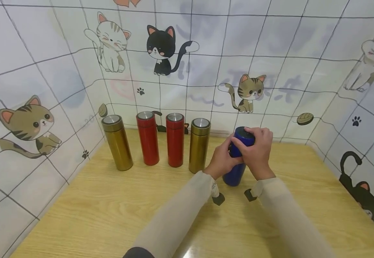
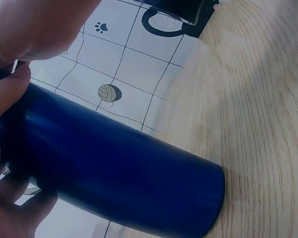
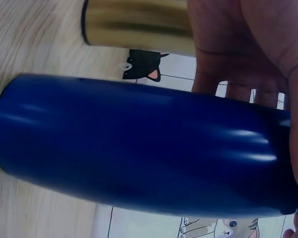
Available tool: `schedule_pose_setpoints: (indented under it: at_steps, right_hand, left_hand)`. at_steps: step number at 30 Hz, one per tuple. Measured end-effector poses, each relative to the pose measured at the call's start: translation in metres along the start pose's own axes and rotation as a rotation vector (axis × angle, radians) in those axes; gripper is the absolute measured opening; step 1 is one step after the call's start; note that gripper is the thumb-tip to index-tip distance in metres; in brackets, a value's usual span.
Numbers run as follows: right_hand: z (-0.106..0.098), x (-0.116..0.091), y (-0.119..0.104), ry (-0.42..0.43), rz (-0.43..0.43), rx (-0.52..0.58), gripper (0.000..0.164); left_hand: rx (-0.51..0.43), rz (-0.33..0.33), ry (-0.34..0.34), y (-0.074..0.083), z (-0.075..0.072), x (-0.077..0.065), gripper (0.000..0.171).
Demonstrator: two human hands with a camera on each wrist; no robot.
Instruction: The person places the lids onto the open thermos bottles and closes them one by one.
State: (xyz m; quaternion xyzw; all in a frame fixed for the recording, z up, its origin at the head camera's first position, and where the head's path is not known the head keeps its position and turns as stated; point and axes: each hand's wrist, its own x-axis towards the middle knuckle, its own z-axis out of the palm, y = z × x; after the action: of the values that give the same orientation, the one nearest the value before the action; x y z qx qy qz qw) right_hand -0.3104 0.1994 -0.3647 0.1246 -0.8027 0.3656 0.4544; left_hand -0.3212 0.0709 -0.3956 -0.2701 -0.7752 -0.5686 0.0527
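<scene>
A blue thermos flask (image 1: 234, 175) with a dark top stands upright on the wooden table, right of the other flasks. My left hand (image 1: 223, 159) grips its upper body from the left, fingers and thumb curled round it, as the left wrist view also shows on the blue flask (image 2: 119, 163). Higher up, my right hand (image 1: 257, 152) holds the flask around its top, from the right. In the right wrist view the flask's lower body (image 3: 114, 144) shows bare down to its base on the table.
Left of the blue flask stand a gold flask (image 1: 199, 150), a red flask (image 1: 175, 143), another red flask (image 1: 148, 143) and, farthest left, a second gold flask (image 1: 118, 145). A cat-printed, tile-patterned sheet (image 1: 206, 71) encloses the back and sides of the table (image 1: 125, 215).
</scene>
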Motion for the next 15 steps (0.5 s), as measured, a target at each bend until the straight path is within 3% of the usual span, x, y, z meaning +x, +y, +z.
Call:
schedule_pose_setpoints:
  at_steps: [4, 11, 15]
  right_hand:
    - [-0.004, 0.002, 0.002, -0.086, 0.033, 0.062, 0.053]
    - [-0.036, 0.003, 0.014, -0.426, 0.154, 0.498, 0.049]
    - [-0.048, 0.007, 0.019, -0.532, 0.157, 0.494, 0.053]
  left_hand:
    - [-0.01, -0.008, -0.004, 0.001, 0.0, 0.0, 0.086]
    - [-0.022, -0.004, -0.016, 0.003, -0.001, 0.0, 0.093]
    - [-0.028, -0.014, -0.027, 0.003, -0.003, 0.0, 0.094]
